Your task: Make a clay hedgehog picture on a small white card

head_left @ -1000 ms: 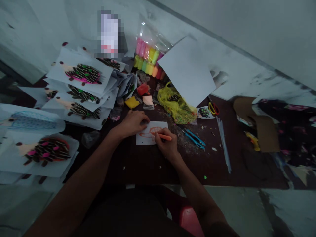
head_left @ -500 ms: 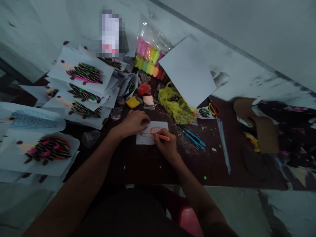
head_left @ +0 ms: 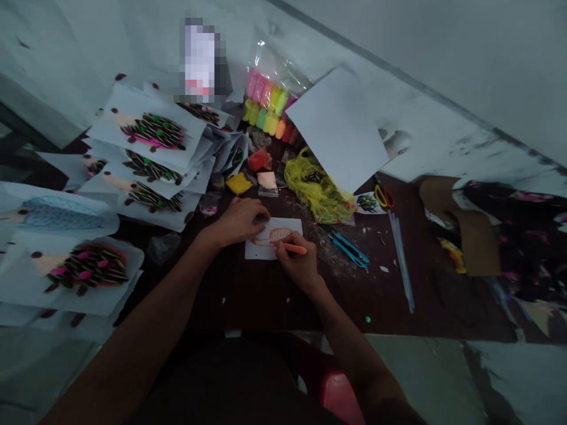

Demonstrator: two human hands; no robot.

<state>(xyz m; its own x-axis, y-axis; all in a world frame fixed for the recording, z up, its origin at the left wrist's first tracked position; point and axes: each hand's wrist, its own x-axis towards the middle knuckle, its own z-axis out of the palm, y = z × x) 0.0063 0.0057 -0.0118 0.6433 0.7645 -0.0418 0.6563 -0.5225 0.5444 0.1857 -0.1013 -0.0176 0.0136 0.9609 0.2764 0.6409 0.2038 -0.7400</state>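
1. While the right hand [head_left: 302, 260] rests low over the sheet, its fingers are closed around an orange pen [head_left: 296, 248], whose tip points left onto the paper.
2. The small white sheet [head_left: 261, 254] lies flat on the dark table [head_left: 266, 307], between the two hands, and bears an orange outline drawing [head_left: 280, 234] with a patterned rounded part.
3. The left hand [head_left: 241, 221] lies at the upper left corner of the sheet. Its fingers are loosely bent, a gap shows between thumb and forefinger, and it grips nothing visible; whether the fingertips press the paper cannot be told.
4. A blue cutter [head_left: 349, 249] lies just right of the right hand, among scraps.
5. A yellow plastic bag [head_left: 319, 198] sits beyond the sheet, to its right. A yellow packet [head_left: 239, 183] lies beyond the left hand.
6. Decorated hedgehog pictures [head_left: 153, 131] are piled at left.
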